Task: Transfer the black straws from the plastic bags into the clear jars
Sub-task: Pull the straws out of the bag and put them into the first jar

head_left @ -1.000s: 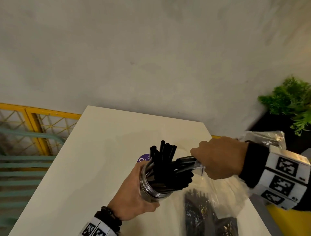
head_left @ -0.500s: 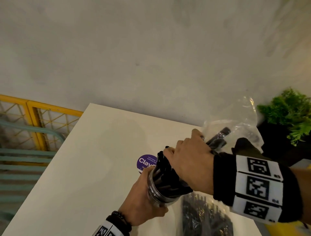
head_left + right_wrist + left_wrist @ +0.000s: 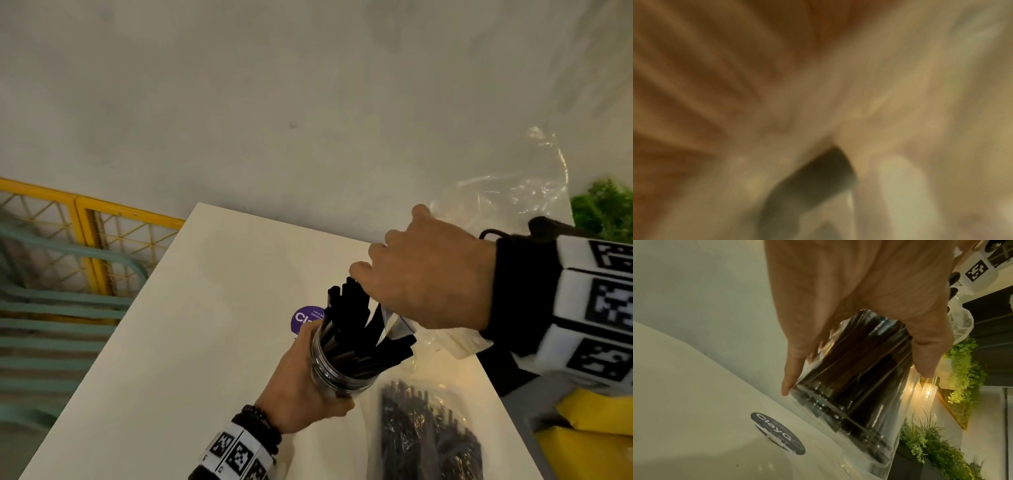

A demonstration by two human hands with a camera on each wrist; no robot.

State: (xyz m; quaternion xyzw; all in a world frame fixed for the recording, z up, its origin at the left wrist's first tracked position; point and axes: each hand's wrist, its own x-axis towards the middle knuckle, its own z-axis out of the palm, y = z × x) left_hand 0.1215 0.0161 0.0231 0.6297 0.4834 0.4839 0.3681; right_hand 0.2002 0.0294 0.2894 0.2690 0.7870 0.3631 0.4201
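Observation:
My left hand (image 3: 301, 394) grips a clear jar (image 3: 337, 373) tilted on the white table (image 3: 205, 325); in the left wrist view the fingers (image 3: 793, 374) wrap the jar (image 3: 855, 386). Black straws (image 3: 352, 315) fill it and stick out of its mouth. My right hand (image 3: 421, 270) hovers just above the jar mouth and grips a clear plastic bag (image 3: 507, 192), which rises crumpled behind the hand and looks emptied. A second bag of black straws (image 3: 428, 435) lies on the table right of the jar. The right wrist view is a blur.
A round purple sticker (image 3: 303, 318) is on the table behind the jar. A yellow mesh fence (image 3: 85, 233) and teal railing stand to the left. A green plant (image 3: 603, 209) sits at the right, yellow objects (image 3: 589, 431) below it. A grey wall is behind.
My right hand has lifted and drawn back right from the jar mouth, and the bag now stands higher with no straws visible in it. The left hand still holds the tilted jar.

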